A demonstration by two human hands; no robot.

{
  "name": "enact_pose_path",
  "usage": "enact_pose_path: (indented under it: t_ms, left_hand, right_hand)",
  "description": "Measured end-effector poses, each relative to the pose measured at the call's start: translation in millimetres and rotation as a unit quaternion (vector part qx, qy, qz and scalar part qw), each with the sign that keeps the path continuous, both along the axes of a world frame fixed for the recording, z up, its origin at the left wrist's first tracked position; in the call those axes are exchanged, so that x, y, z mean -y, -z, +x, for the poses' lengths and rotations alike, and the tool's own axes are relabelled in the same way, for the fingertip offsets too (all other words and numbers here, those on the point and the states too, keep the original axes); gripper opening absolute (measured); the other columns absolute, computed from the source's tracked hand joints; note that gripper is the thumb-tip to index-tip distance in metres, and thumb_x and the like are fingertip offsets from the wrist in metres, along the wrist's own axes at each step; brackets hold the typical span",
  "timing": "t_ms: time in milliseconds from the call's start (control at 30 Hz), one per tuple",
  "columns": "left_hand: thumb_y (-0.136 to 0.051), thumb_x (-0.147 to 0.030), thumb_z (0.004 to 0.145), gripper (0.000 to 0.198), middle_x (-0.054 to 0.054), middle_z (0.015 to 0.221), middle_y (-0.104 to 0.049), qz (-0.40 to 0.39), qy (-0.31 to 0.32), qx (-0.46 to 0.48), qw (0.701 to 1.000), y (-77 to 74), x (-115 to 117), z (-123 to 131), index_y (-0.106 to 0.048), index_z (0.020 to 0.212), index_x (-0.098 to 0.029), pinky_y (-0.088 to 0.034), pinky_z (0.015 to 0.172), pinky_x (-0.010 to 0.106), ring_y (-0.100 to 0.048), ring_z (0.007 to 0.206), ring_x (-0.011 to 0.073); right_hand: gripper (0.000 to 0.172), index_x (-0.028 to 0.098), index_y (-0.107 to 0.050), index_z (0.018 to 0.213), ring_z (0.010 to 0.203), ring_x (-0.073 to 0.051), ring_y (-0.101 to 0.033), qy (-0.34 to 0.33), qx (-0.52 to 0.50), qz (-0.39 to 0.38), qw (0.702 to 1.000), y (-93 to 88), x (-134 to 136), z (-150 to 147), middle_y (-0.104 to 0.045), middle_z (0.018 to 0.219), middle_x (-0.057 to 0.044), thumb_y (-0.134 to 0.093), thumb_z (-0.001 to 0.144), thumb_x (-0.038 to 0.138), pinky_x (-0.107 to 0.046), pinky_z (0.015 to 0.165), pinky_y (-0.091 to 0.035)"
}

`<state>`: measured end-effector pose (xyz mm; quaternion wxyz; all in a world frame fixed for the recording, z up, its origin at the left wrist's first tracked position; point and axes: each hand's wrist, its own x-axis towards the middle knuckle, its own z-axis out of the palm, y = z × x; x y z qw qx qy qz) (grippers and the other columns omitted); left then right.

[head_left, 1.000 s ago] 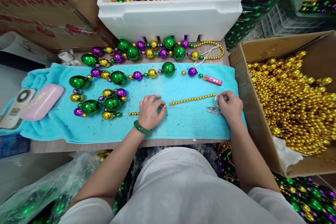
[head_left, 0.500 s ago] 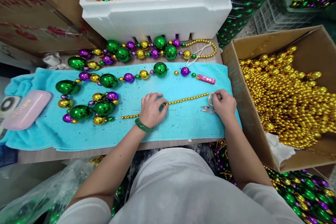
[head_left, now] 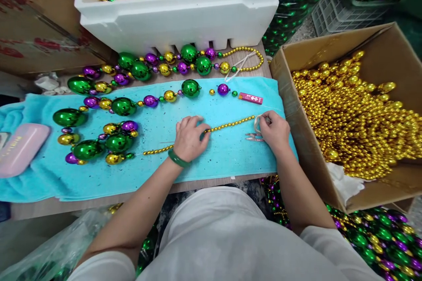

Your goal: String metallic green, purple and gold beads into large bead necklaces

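A strand of small gold beads (head_left: pixel 231 124) lies across a turquoise towel (head_left: pixel 158 167). My left hand (head_left: pixel 189 138), with a green bangle on the wrist, is closed and pinches the strand near its middle. At the strand's right end my right hand (head_left: pixel 275 131) is closed around the white cord, with small snips (head_left: pixel 252 137) lying under its fingers. A long necklace of large green, purple and gold balls (head_left: pixel 121 106) curls over the towel's left half, its cord joined to the gold strand.
A white foam box (head_left: pixel 178 13) of mixed beads stands behind the towel. A cardboard box (head_left: pixel 389 39) of gold beads sits at the right. A pink case (head_left: pixel 20 149) and a small red lighter (head_left: pixel 250 98) rest on the towel. Bags of beads lie below.
The head camera has shifted, so everything sits further left in the picture. Both hands keep the same hold on the gold strand and its cord.
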<state>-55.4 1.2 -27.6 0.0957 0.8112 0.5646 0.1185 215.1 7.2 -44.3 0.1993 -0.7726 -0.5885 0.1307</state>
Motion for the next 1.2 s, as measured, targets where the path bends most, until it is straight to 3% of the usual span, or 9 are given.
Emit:
enact_pose_path:
  t_ms: [267,400,500,767,967,1067,1200]
  left_hand:
    - [-0.054,-0.028,0.082,0.018,0.009,0.116,-0.062,-0.016,-0.017,-0.037,0.999,-9.1,6.1,-12.0,-0.068,0.093,-0.022,-0.038,0.088,0.046,-0.049,0.109,0.0302]
    - [-0.057,-0.032,0.081,0.025,0.009,0.118,-0.061,-0.013,0.005,-0.006,1.000,-6.6,-1.5,3.7,-0.067,0.102,-0.023,-0.038,0.090,0.046,-0.050,0.110,0.0294]
    - [-0.056,-0.035,0.083,0.022,0.008,0.117,-0.061,-0.009,0.019,0.002,1.000,-2.6,-8.1,15.2,-0.069,0.099,-0.025,-0.038,0.089,0.045,-0.050,0.110,0.0291]
    - [-0.055,-0.029,0.082,0.017,0.009,0.116,-0.061,-0.019,0.014,-0.036,0.999,-6.7,-5.6,3.9,-0.068,0.090,-0.022,-0.038,0.089,0.047,-0.050,0.109,0.0303]
    - [-0.056,-0.040,0.083,0.027,0.009,0.117,-0.061,-0.007,0.040,-0.004,0.999,-3.6,-14.4,27.8,-0.068,0.101,-0.023,-0.038,0.089,0.046,-0.050,0.110,0.0298]
    - [-0.053,-0.035,0.085,0.022,0.008,0.116,-0.061,-0.003,0.051,-0.006,0.999,-1.8,-17.1,37.2,-0.069,0.097,-0.024,-0.038,0.090,0.045,-0.050,0.109,0.0288]
    - [-0.053,-0.028,0.084,0.017,0.008,0.115,-0.063,-0.008,0.038,-0.030,0.999,-3.6,-13.9,30.2,-0.068,0.089,-0.022,-0.038,0.087,0.045,-0.051,0.107,0.0288]
  right_hand:
    - [0.021,0.020,-0.065,0.082,0.064,-0.017,-0.052,-0.011,-0.014,0.012,1.000,3.5,0.1,1.9,-0.064,0.070,-0.003,-0.049,0.082,0.034,-0.026,0.057,-0.029]
    - [0.021,0.020,-0.064,0.083,0.065,-0.017,-0.053,-0.015,-0.016,0.009,1.000,2.9,0.0,2.2,-0.063,0.069,-0.003,-0.048,0.083,0.033,-0.027,0.057,-0.028]
    - [0.021,0.020,-0.064,0.083,0.066,-0.017,-0.054,-0.014,-0.020,0.006,1.000,2.5,0.0,2.2,-0.063,0.069,-0.003,-0.048,0.083,0.033,-0.027,0.058,-0.029]
    - [0.020,0.021,-0.064,0.083,0.066,-0.017,-0.055,-0.019,-0.025,0.017,0.999,4.7,0.1,3.2,-0.065,0.071,-0.003,-0.048,0.083,0.033,-0.027,0.058,-0.029]
    - [0.020,0.021,-0.064,0.082,0.065,-0.017,-0.055,-0.023,-0.034,0.017,0.999,3.3,1.4,3.5,-0.064,0.069,-0.002,-0.047,0.084,0.032,-0.027,0.057,-0.028]
    - [0.021,0.021,-0.064,0.083,0.066,-0.017,-0.055,-0.026,-0.037,0.019,0.999,4.3,1.8,4.2,-0.064,0.070,-0.002,-0.047,0.084,0.033,-0.027,0.058,-0.029]
    - [0.020,0.021,-0.064,0.084,0.066,-0.017,-0.055,-0.029,-0.045,0.021,0.998,6.3,1.6,5.5,-0.064,0.070,-0.002,-0.047,0.084,0.033,-0.027,0.058,-0.030]
